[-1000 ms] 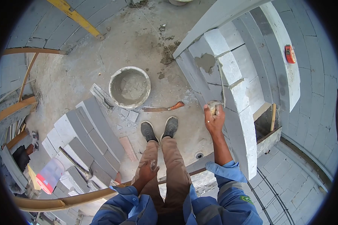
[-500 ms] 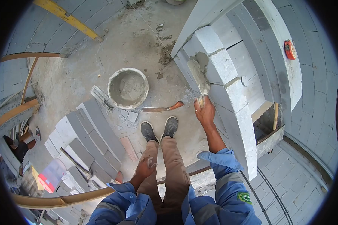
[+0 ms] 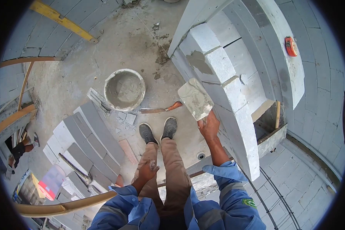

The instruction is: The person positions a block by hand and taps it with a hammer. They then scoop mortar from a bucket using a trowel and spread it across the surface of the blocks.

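My right hand (image 3: 209,125) is closed round the handle of a flat, rectangular trowel (image 3: 196,99). Its blade is turned face up, smeared with grey mortar, and held just off the side of the block wall (image 3: 239,126). A damp mortar patch (image 3: 199,62) shows on the side of the upper blocks. In front of my left thigh hangs my left hand (image 3: 147,171), empty, with its fingers loosely bent and the thumb apart. A round bucket (image 3: 142,90) with grey mortar inside stands on the floor ahead of my feet.
A wooden-handled saw (image 3: 161,109) lies before my shoes, near broken block pieces (image 3: 127,118). Stacked grey blocks (image 3: 90,140) are at left. A red tape measure (image 3: 291,46) rests on a ledge at right. A yellow level (image 3: 65,21) leans at the back; another person (image 3: 21,149) is at far left.
The trowel has come away from the wall's side and turned so its mortar-smeared face shows upward. My left hand stays by my thigh. The view has shifted slightly.
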Available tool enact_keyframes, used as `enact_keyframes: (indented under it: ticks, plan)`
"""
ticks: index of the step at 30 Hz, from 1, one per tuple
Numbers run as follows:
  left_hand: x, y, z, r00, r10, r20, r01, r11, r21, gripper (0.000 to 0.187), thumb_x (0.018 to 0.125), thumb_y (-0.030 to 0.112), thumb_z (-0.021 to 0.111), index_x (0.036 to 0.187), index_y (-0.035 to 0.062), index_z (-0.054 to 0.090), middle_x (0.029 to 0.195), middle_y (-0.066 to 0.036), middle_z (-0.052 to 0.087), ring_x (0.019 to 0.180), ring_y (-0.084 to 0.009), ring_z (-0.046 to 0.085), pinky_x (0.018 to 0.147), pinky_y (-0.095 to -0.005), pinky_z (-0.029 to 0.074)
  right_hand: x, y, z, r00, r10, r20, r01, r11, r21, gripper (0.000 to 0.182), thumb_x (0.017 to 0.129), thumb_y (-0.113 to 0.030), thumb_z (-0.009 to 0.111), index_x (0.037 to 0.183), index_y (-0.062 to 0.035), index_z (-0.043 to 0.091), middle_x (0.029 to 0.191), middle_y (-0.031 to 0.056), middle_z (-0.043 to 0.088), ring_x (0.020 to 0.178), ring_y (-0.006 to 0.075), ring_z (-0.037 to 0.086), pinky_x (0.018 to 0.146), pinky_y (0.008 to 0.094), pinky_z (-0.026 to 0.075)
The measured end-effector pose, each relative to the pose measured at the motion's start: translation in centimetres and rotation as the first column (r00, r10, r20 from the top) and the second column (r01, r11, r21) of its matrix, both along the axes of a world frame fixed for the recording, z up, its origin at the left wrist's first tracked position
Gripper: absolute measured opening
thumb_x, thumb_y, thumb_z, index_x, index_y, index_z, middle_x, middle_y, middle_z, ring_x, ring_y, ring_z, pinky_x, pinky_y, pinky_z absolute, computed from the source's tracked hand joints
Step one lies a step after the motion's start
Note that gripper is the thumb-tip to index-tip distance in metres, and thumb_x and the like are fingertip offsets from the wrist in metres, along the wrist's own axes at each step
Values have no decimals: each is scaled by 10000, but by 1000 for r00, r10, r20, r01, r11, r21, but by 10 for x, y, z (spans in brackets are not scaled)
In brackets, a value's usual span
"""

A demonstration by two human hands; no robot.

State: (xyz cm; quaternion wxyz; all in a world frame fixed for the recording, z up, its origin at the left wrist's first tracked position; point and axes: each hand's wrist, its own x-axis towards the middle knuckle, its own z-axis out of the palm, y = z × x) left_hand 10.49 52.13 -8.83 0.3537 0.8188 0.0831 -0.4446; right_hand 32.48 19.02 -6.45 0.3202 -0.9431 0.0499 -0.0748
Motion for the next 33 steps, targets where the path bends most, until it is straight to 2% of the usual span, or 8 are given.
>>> enact_keyframes:
  ticks: [6,8,9,12,18,26,28,33]
  plan:
    - [12,2,7,998,35,-55,-35,999,-11,579,834,411,731,1221,2,597,956,-174,705,893,-353,680,784,-442,537,-6,-19,-53,943,-72,-325,68,997,-24,253,805,-216,672,920,-1,607,756,233,633,726,435,635,665,473,514]
    - [14,7,3,998,40,-54,-41,999,-7,574,837,402,729,1223,0,594,987,-181,701,909,-350,678,798,-436,536,-3,-24,-56,895,-131,-426,230,954,190,244,814,-219,674,876,4,597,731,219,627,675,405,635,646,446,504]
    - [14,9,2,998,49,-48,-49,999,-12,569,840,393,728,1226,-3,590,1018,-188,697,926,-347,677,813,-430,535,-5,-27,-51,894,-126,-431,257,930,262,225,835,-203,677,852,2,588,705,171,630,613,287,623,616,387,489]
    - [17,13,2,998,53,-30,-53,999,-1,565,843,376,726,1236,-4,584,1068,-196,688,953,-351,674,843,-425,531,-23,-34,-33,800,-127,-586,440,788,431,191,848,-167,679,843,-2,584,699,115,631,602,173,579,602,342,479]
    - [16,9,-3,997,63,-43,-64,998,-13,565,844,377,722,1236,-6,582,1085,-198,686,977,-379,664,859,-443,526,-54,-16,-25,865,-128,-485,322,883,341,154,859,-147,677,859,-15,597,693,21,587,623,85,499,582,287,442]
    - [7,-1,-3,998,56,-9,-56,998,7,565,833,411,728,1207,5,608,1045,-195,694,965,-388,664,857,-453,521,9,-10,-83,885,-161,-437,256,952,166,239,848,-208,672,896,10,587,680,116,609,593,195,540,600,375,471]
    - [8,-2,-1,998,54,-24,-54,998,15,568,831,419,729,1207,10,610,1035,-194,695,957,-384,666,855,-450,522,10,-13,-84,905,-162,-394,245,955,170,289,821,-251,695,886,8,582,719,231,630,652,431,614,631,450,490]
    - [9,3,-2,998,56,-12,-56,998,16,565,830,408,736,1202,2,611,1047,-206,690,933,-368,676,848,-436,529,-4,-22,-38,914,-149,-377,270,918,291,222,846,-199,686,894,0,599,686,160,619,587,296,594,595,390,481]
